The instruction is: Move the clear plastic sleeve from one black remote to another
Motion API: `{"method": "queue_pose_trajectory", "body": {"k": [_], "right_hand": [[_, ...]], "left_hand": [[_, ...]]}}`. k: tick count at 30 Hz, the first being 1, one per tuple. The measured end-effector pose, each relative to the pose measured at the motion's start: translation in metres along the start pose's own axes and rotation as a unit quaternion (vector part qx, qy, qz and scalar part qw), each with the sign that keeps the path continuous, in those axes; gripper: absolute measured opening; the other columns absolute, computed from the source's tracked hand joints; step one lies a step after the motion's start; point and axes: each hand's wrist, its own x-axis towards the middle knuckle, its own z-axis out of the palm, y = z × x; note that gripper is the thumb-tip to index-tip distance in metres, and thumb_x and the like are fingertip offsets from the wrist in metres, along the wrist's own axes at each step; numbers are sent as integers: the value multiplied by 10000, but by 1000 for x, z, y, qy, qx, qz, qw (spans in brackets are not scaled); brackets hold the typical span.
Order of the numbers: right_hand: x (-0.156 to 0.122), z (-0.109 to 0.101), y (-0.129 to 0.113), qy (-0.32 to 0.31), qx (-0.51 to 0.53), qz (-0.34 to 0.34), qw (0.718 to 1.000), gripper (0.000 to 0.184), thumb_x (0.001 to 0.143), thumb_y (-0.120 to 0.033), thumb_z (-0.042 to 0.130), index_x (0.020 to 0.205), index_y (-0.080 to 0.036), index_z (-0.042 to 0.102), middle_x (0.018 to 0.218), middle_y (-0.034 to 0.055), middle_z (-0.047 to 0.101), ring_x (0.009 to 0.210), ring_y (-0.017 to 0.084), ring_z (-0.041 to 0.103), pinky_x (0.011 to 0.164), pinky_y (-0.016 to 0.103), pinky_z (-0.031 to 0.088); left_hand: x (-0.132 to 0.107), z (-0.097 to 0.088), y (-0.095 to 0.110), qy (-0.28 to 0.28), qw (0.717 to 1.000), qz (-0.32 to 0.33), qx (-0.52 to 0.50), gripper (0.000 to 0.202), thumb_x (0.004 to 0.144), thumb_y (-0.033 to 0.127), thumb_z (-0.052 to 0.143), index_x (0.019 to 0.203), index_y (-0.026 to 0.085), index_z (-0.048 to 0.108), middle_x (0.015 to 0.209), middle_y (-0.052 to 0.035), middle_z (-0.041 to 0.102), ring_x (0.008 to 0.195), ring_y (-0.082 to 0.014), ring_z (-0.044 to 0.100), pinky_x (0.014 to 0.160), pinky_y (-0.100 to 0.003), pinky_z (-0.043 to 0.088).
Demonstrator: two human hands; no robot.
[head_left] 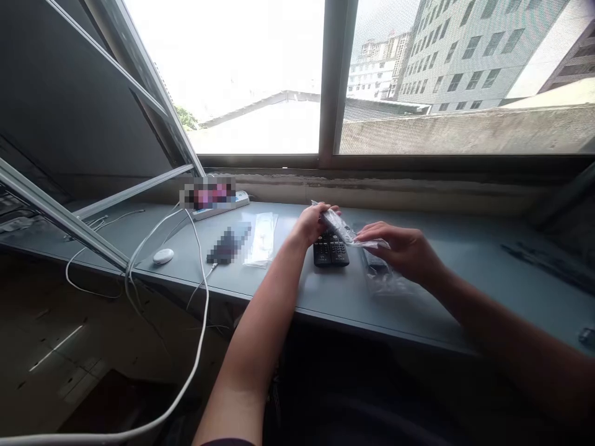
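Observation:
Between my two hands stretches a crinkled clear plastic bag (341,228); whether anything is inside it, I cannot tell. My left hand (312,224) grips its far left end, with the fingers partly hidden behind the plastic. At the near right end, my right hand (403,246) pinches it between thumb and fingers. Below the bag, two black remote controls (331,253) lie side by side on the grey desk (302,319), their upper parts covered by the bag and my left hand. Under my right hand lies another clear plastic bag (388,282) with a dark object in it, partly hidden.
Left of my arm lie flat clear plastic sleeves (261,241), a blurred-out dark device (227,246) on a cable and a white round object (163,256). A power strip (242,199) stands behind. A white cable (203,328) loops past the metal frame (106,241) at left.

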Motion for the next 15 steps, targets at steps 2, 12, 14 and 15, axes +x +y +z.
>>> {"method": "queue_pose_trajectory", "body": {"k": [2,12,14,15], "right_hand": [[1,-2,-3,-15,14,10,1000,242,916,-547,937,1084,-373,921,1089,48,880,1131,329,812,1063,510,652],[-1,-5,-2,-69,-92,-89,989,825,772,-581,1042,1521,-388,754,1592,114,693,1487,417,646,1233,599,560],[-1,-1,1,-71,-134,-116,982,807,777,-489,1059,1519,-396,756,1609,112,682,1486,421,645,1234,618,556],[0,0,1,-63,-142,-123,980,684,837,-443,1022,1477,-397,786,1577,108,707,1455,409,671,1215,615,573]], "left_hand": [[1,0,0,10,1000,5,1,332,929,74,674,1242,175,625,1160,-144,817,1009,-272,834,849,-364,665],[4,-1,1,6,999,13,-33,233,889,113,655,1108,193,637,1043,-90,764,1013,-277,833,960,-427,685],[1,0,1,-5,999,7,-37,215,898,114,654,1090,205,625,1116,-117,786,1051,-300,833,981,-470,688],[0,0,1,-17,999,1,-35,211,901,111,655,1083,210,622,1160,-132,796,1079,-315,832,990,-491,687]]}}
